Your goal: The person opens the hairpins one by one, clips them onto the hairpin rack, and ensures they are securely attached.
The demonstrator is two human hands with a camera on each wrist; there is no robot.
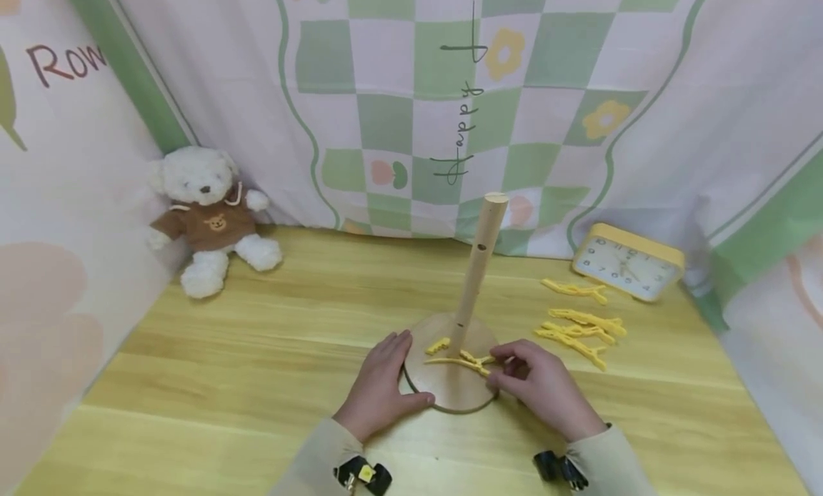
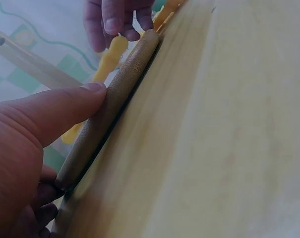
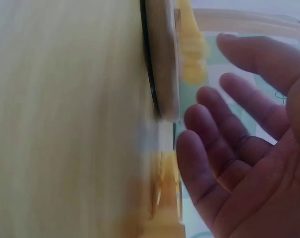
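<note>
My left hand (image 1: 383, 389) grips the round wooden base (image 1: 421, 392) of an upright wooden post (image 1: 479, 267). In the left wrist view its thumb (image 2: 85, 99) lies on the rim, with fingers bent round the edge farther down. A yellow hair clip (image 1: 472, 365) sits low at the post over the base, one long arm passing in front of the post and the other behind. Close by the clip's forked handle end is my right hand (image 1: 540, 385), fingers loosely bent. The right wrist view shows a gap between those fingers (image 3: 204, 119) and the clip (image 3: 192, 54).
Several more yellow hair clips (image 1: 579, 331) lie to the right on the wooden table (image 1: 257, 367). Behind them a yellow alarm clock (image 1: 626, 264) leans back. A white teddy bear (image 1: 212, 224) sits at the back left, and a checked curtain (image 1: 450, 117) hangs behind the table.
</note>
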